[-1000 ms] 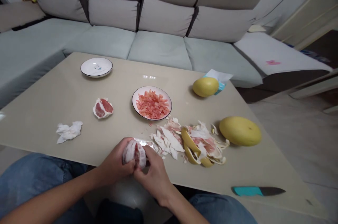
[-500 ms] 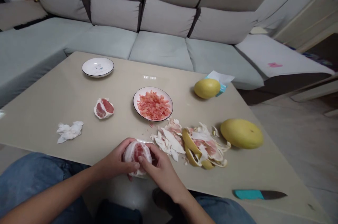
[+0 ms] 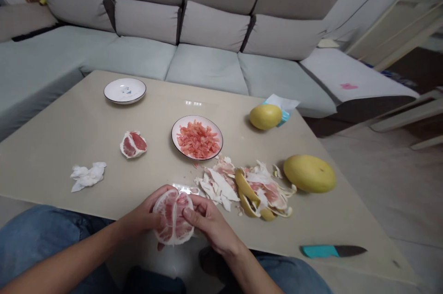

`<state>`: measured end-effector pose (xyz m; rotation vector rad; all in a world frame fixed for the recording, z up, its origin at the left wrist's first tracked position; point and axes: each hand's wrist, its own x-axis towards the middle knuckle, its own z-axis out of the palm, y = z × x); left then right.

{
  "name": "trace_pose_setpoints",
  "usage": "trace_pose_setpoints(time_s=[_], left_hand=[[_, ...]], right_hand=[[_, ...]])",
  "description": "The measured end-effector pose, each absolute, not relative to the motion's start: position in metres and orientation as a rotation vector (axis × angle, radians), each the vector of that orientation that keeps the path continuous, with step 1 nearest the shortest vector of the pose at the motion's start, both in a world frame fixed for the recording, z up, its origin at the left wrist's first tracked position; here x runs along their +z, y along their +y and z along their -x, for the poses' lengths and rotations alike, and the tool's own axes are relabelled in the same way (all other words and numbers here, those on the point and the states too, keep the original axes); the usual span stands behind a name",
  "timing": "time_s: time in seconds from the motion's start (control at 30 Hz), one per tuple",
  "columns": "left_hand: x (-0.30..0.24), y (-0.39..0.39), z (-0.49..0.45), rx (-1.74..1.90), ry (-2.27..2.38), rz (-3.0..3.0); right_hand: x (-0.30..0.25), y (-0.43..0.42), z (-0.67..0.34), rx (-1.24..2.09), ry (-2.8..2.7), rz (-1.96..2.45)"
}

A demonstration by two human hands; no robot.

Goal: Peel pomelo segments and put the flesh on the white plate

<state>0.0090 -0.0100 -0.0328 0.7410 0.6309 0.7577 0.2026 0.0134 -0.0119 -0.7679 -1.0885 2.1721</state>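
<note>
A peeled chunk of red pomelo [image 3: 173, 220] is held at the table's front edge, its pink segments and white membrane turned up toward me. My left hand [image 3: 152, 213] is wrapped round its left side. From the right, my right hand [image 3: 207, 220] grips it, thumb pressed on the flesh and fingers behind. Beyond my hands stands a plate [image 3: 175, 141] heaped with pink pomelo pulp [image 3: 199, 141]. To the right of it lies a pile of peel and membrane scraps [image 3: 247, 190]. Another peeled pomelo piece [image 3: 133, 144] rests to the left.
A crumpled tissue [image 3: 88, 176] lies at left, with a white plate [image 3: 125, 91] farther back. Two whole pomelos, one near [image 3: 309, 173] and one far [image 3: 266, 117], sit at right; a tissue pack [image 3: 284, 116] is behind the far one. A teal-handled knife [image 3: 332, 251] lies front right.
The pomelo chunk has been turned in my hands, so a broad cut-like face of segments now shows. It sits slightly lower and to the left. The whole view has shifted a little.
</note>
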Motion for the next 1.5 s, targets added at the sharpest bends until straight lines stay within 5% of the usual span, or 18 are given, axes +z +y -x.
trace_pose_setpoints(time_s=[0.27, 0.5, 0.73, 0.97, 1.5], left_hand=[[-0.017, -0.004, -0.009, 0.96, 0.591, -0.641], [-0.023, 0.016, 0.006, 1.219, 0.995, -0.408], [-0.013, 0.02, 0.011, 1.254, 0.791, -0.29], [-0.006, 0.022, 0.017, 1.313, 0.793, -0.381], [-0.015, 0.003, -0.003, 1.067, 0.907, -0.823]], right_hand=[[-0.015, 0.018, -0.212, 2.082, -0.874, 0.84], [-0.027, 0.047, -0.228, 1.304, -1.341, 1.236], [-0.044, 0.037, -0.211, 0.708, -1.874, 1.294], [-0.055, 0.034, -0.193, 0.875, -1.839, 1.615], [-0.018, 0.019, -0.208, 1.036, -1.881, 1.053]])
